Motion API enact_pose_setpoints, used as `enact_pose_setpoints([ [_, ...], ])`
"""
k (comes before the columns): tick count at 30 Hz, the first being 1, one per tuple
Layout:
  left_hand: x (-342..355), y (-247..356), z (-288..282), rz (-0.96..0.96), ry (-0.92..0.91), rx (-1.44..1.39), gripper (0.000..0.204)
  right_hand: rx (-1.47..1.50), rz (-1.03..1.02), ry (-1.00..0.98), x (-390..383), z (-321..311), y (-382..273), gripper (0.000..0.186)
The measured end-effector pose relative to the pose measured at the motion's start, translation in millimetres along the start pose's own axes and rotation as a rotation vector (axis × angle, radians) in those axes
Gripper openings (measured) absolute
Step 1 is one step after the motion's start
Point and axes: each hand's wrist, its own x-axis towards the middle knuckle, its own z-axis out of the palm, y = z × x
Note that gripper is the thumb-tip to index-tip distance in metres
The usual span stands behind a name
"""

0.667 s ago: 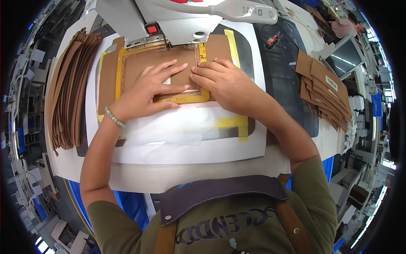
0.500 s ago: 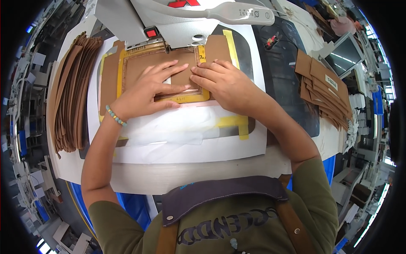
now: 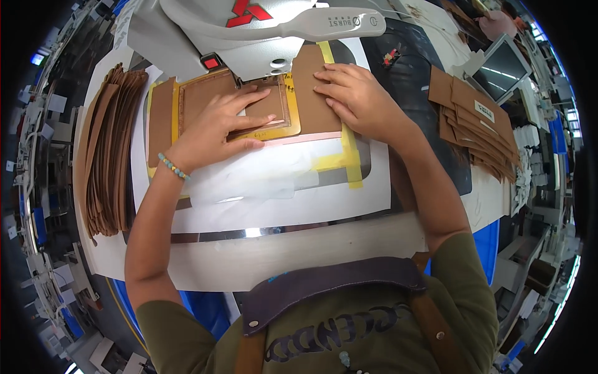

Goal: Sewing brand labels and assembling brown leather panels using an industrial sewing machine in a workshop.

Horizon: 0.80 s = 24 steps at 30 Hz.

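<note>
A flat brown panel (image 3: pixel 314 115), like leather or fabric, lies under a yellow rectangular frame (image 3: pixel 268 133) below a white sewing machine head (image 3: pixel 249 56). My left hand (image 3: pixel 218 131) rests with its fingers spread across the frame's opening, partly hiding the brown piece inside it. Apart from it, my right hand (image 3: pixel 364 103) lies on the panel's right edge, fingers stretched over the brown surface beside a yellow tape strip (image 3: pixel 352 165). Neither hand grips anything. Beneath the panel is a white sheet (image 3: pixel 249 218) with clear film and yellow tape on it.
A tall row of brown pieces (image 3: pixel 109 149) stands at the left. On the right lie stacked brown pieces (image 3: pixel 473 134) with a white label, near a small screen (image 3: pixel 499 67). A white lamp arm (image 3: pixel 339 23) crosses above. A dark board (image 3: pixel 411 75) lies right of the sheet.
My right hand has moved right, from the frame's right side to the panel's right edge. The frame and white sheet have shifted slightly in view. My left hand stays on the frame.
</note>
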Motion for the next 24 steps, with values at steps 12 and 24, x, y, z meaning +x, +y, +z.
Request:
enact_pose_setpoints([
  [12, 15, -23, -2, -0.194, -0.007, 0.019, 0.048, 0.037, 0.049, 0.036, 4, -1, -3, 0.027],
  [24, 15, -26, 18, -0.251, 0.244, -0.056, 0.037, 0.090, 0.023, 0.124, -1, 12, 9, 0.022],
])
